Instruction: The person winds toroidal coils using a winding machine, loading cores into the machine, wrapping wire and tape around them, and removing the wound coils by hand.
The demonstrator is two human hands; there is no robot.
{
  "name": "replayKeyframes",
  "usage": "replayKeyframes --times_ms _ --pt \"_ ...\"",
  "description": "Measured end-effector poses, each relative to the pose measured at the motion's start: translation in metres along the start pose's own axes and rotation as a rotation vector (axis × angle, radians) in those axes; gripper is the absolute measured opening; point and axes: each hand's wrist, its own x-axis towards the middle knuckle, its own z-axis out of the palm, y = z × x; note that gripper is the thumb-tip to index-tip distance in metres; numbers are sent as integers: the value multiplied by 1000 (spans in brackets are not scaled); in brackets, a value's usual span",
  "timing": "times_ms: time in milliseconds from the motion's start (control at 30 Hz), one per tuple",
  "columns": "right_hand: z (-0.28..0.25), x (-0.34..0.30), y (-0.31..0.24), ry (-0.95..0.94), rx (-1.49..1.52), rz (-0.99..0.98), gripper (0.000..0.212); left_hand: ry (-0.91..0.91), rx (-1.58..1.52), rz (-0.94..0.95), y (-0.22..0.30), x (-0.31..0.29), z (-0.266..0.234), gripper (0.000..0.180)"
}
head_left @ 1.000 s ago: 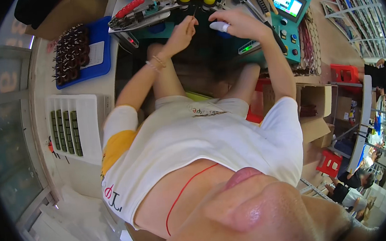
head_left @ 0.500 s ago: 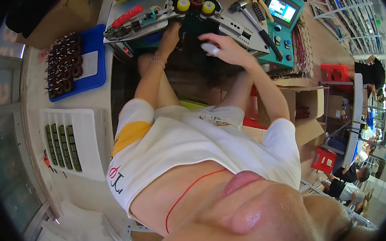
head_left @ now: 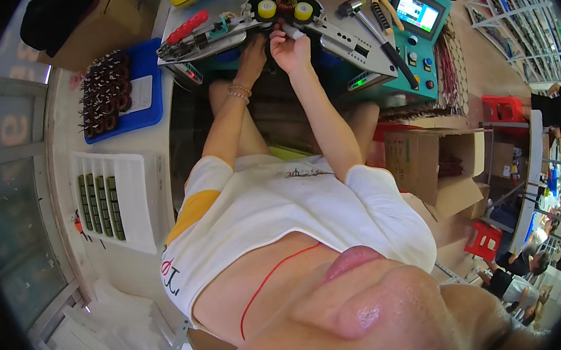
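Note:
My right hand [head_left: 292, 52] is raised just below a copper-wound ring coil [head_left: 286, 3], which sits between two yellow rollers [head_left: 266, 9] on the winding machine [head_left: 349, 47]. Its fingers are curled together; anything pinched in them is too small to make out. A white wrap [head_left: 293, 32] covers one digit of that hand. Beside it, my left hand [head_left: 253, 59] reaches up by the machine's left arm, with a beaded bracelet at the wrist. The left fingertips are hidden against the dark area under the rollers.
A blue tray [head_left: 151, 113] of several wound coils lies at left, above a white tray [head_left: 138, 214] with green blocks. A hammer [head_left: 386, 46], pliers and a teal control box [head_left: 418, 9] stand at right. A cardboard box [head_left: 419, 163] is lower right.
My right hand has moved up and left to the coil, its fingers now drawn together. My left hand has shifted slightly, staying by the machine's left arm.

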Motion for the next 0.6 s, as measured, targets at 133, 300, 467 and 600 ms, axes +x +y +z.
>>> replayKeyframes --times_ms 133,300,467,600 --pt "0 5 6 76 234 -52 18 53 -16 26 4 -4 -1 18" --pt "-12 3 -16 32 360 46 21 -32 -39 27 54 -25 -12 7" --pt "-20 -66 -49 154 -430 58 28 -68 -375 -318 142 -16 -52 47" --pt "32 -131 -47 167 -1438 217 21 -583 -904 -745 184 69 -113 42"
